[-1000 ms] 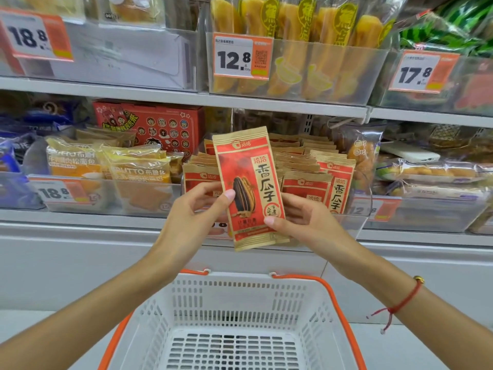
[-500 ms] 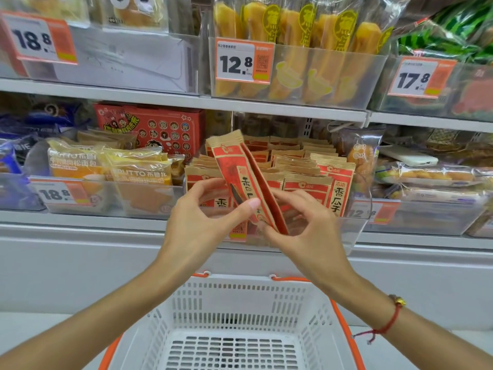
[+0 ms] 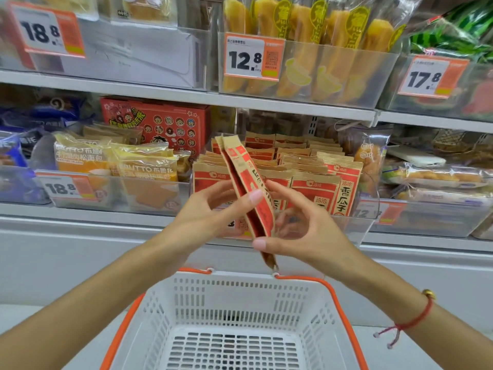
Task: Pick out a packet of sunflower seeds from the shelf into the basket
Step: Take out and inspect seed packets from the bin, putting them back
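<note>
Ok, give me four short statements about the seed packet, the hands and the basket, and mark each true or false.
1. Both the left hand and the right hand hold the sunflower seed packet. True.
2. The packet lies flat in the basket. False: it is held above the far rim.
3. The basket has an orange handle. True.
4. The packet faces the camera squarely. False: it is turned nearly edge-on.

Seed packet [image 3: 250,193]: matt kraft paper, red print. Basket [image 3: 240,297]: white perforated plastic (orange rim). Shelf bins [image 3: 306,73]: clear glossy plastic. Bread wrappers [image 3: 144,166]: shiny film.
</note>
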Tool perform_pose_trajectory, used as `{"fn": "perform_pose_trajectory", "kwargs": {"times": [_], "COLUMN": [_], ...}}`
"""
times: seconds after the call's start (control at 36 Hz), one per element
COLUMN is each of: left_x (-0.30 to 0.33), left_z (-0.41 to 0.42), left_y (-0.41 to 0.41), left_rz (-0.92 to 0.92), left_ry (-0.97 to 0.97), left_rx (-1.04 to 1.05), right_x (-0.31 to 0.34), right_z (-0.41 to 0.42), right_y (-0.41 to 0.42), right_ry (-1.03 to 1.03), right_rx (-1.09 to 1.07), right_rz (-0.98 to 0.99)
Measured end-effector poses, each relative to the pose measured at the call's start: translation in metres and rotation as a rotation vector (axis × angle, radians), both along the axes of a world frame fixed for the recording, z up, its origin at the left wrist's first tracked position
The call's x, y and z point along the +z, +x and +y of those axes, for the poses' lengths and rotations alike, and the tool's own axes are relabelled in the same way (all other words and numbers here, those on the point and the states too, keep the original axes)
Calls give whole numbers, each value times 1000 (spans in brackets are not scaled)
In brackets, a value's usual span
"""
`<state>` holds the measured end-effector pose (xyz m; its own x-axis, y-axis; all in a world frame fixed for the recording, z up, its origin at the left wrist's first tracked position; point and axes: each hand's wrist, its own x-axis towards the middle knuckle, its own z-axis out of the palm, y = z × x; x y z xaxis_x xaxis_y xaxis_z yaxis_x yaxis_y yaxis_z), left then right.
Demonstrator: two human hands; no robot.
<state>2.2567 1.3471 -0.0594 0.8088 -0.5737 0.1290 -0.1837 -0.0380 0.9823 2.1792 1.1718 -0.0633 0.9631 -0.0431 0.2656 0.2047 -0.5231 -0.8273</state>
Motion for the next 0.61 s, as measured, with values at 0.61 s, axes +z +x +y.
{"fn": "perform_pose_trajectory", "kwargs": {"times": [0.61], "left_x": [-10], "left_z": [-2], "left_y": [8], "left_rz": [-16], "left_ry": [-30], "left_rx": [105], "right_x": [1], "right_z": [-5], "right_y": [7], "right_ry": [98], "right_rx": [-272], "right_rz": [-127]}}
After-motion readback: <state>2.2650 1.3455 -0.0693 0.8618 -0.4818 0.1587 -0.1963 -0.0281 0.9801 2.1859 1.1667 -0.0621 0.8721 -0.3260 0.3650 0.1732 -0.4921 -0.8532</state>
